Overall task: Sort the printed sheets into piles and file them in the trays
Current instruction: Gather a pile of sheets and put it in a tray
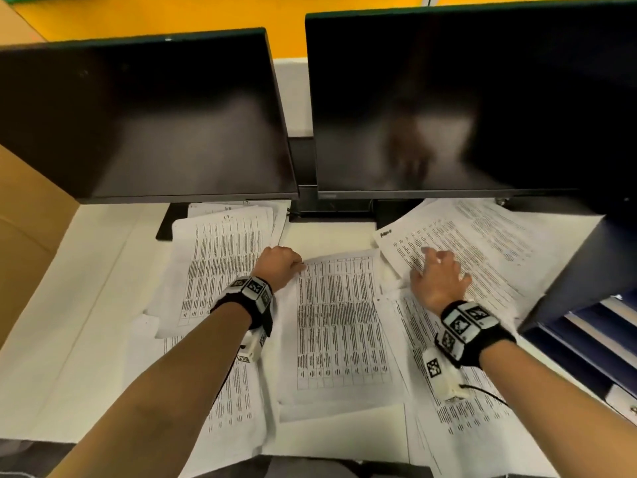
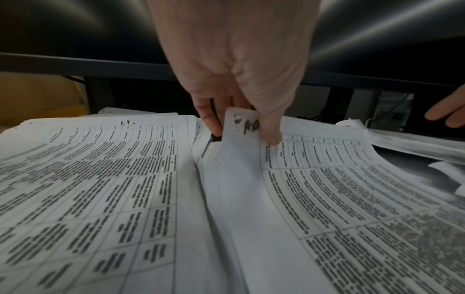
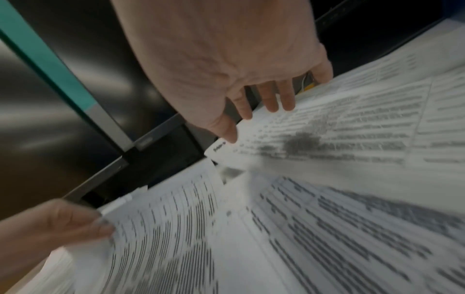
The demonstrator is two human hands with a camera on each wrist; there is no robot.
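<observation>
Printed sheets with tables cover the white desk. My left hand point(image 1: 298, 265) point(image 2: 242, 132) pinches the far left corner of the middle sheet point(image 1: 341, 326) point(image 2: 327, 199) between thumb and fingers, and the corner is lifted and bent. To its left lies another pile point(image 1: 220, 270) point(image 2: 88, 179). My right hand point(image 1: 425, 267) point(image 3: 254, 121) is open with fingers spread over the slanted sheets at the right point(image 1: 489, 243) point(image 3: 339, 129); motion blur hides whether it touches them. Dark blue stacked trays point(image 1: 582, 343) stand at the right edge.
Two dark monitors point(image 1: 155, 119) point(image 1: 465, 105) stand at the back, their lower edges just above the far sheets. A brown cardboard box point(image 1: 24, 229) is at the left. More sheets point(image 1: 458, 426) lie at the front right, under my right wrist.
</observation>
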